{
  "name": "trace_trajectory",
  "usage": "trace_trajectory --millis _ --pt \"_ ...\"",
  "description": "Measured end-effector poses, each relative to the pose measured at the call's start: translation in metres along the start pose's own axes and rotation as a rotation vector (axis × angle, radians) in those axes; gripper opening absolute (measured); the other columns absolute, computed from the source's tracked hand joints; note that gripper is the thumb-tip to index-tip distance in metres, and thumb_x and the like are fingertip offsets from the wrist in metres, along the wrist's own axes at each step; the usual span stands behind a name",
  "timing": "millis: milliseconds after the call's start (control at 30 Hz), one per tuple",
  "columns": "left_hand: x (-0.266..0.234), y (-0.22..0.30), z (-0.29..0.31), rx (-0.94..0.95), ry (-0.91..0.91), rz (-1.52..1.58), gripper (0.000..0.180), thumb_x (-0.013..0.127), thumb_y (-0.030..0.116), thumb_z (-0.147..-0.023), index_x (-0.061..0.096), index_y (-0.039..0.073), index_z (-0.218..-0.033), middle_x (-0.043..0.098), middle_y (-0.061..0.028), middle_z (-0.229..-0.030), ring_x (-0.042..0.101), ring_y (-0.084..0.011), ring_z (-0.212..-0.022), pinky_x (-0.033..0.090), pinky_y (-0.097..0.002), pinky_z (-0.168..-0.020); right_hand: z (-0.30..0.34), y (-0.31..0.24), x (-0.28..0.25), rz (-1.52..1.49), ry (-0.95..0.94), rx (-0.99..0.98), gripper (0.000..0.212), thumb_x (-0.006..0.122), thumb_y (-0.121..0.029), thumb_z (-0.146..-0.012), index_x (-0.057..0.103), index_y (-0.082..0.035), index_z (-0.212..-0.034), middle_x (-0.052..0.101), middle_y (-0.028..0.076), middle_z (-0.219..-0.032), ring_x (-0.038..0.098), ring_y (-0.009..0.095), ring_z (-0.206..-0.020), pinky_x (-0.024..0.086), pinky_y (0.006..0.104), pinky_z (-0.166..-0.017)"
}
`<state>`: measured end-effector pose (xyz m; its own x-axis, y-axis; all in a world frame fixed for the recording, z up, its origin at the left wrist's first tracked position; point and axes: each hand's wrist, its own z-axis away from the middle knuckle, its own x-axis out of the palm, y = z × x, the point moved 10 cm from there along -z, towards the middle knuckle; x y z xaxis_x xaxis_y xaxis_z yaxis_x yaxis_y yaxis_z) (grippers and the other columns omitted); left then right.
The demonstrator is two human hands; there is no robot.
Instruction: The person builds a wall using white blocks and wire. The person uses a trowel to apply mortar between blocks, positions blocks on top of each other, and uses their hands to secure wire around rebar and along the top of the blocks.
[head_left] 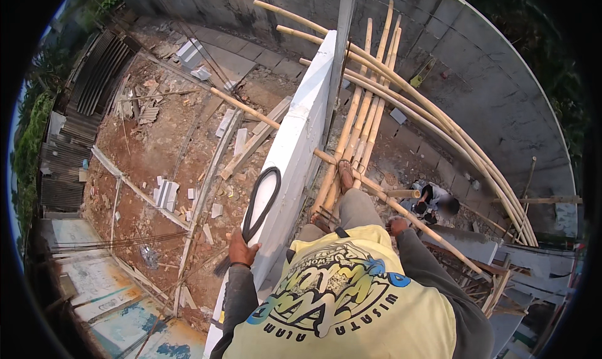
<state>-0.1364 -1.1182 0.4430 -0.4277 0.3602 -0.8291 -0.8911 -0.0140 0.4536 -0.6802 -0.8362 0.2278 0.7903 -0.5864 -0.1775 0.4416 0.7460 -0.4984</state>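
My left hand [241, 248] is closed around a looped bundle of thin black wire [256, 199]. The loop lies over the top of the white block wall [300, 127], and its loose ends stick out on the far-left side of the hand. My right hand [397, 225] is low beside my right leg, close to a crosswise bamboo pole [433, 228]. Its fingers look curled, but what they hold, if anything, is too small to make out. My bare foot [345, 176] stands on lengthwise bamboo poles [362, 124] next to the wall.
Long curved bamboo poles [467, 142] cross on the right before a tall grey wall [489, 77]. A person [437, 202] is on the ground far below. Left of the block wall, rubble ground [150, 133] holds white blocks [166, 195] and planks. A grey upright post [340, 52] stands ahead.
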Motion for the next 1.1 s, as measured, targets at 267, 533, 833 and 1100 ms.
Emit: trace_trajectory --millis 267,533,833,1100 --pt "-0.007 0.016 -0.001 0.089 0.093 0.018 0.086 0.086 0.019 -0.057 0.042 -0.002 -0.128 0.056 -0.0224 -0.112 0.055 -0.0381 -0.106 0.044 -0.0418 -0.09 -0.07 -0.192 0.11 0.064 -0.119 -0.242 0.013 0.051 -0.01 -0.088 0.058 0.0 -0.094 0.063 0.012 -0.074 0.061 0.019 -0.054 0.047 0.0325 -0.04" --pt "-0.005 0.03 -0.008 -0.019 -0.032 -0.11 0.085 0.087 0.022 -0.057 0.043 -0.004 -0.125 0.058 -0.0244 -0.106 0.059 -0.0384 -0.099 0.047 -0.0412 -0.085 -0.087 -0.364 0.225 -0.106 -0.252 -0.554 0.015 0.051 -0.014 -0.09 0.057 -0.002 -0.096 0.059 0.008 -0.071 0.055 0.014 -0.053 0.044 0.0302 -0.047" --pt "0.004 -0.002 -0.036 -0.139 -0.455 -0.152 0.077 0.076 0.022 -0.066 0.04 0.002 -0.13 0.065 -0.0208 -0.1 0.064 -0.0347 -0.096 0.05 -0.0397 -0.081 -0.173 -0.522 0.265 0.075 0.045 -0.731 0.033 0.05 -0.02 -0.087 0.056 -0.001 -0.112 0.063 0.023 -0.101 0.061 0.035 -0.096 0.047 0.0412 -0.084" --pt "0.013 -0.009 -0.048 -0.195 -0.459 -0.2 0.072 0.082 0.03 -0.063 0.047 0.006 -0.121 0.068 -0.0135 -0.095 0.066 -0.0299 -0.086 0.052 -0.0394 -0.076 -0.185 -0.548 0.285 0.262 0.085 -0.606 0.046 0.047 -0.018 -0.084 0.048 0.004 -0.125 0.057 0.029 -0.114 0.056 0.041 -0.106 0.042 0.0442 -0.094"
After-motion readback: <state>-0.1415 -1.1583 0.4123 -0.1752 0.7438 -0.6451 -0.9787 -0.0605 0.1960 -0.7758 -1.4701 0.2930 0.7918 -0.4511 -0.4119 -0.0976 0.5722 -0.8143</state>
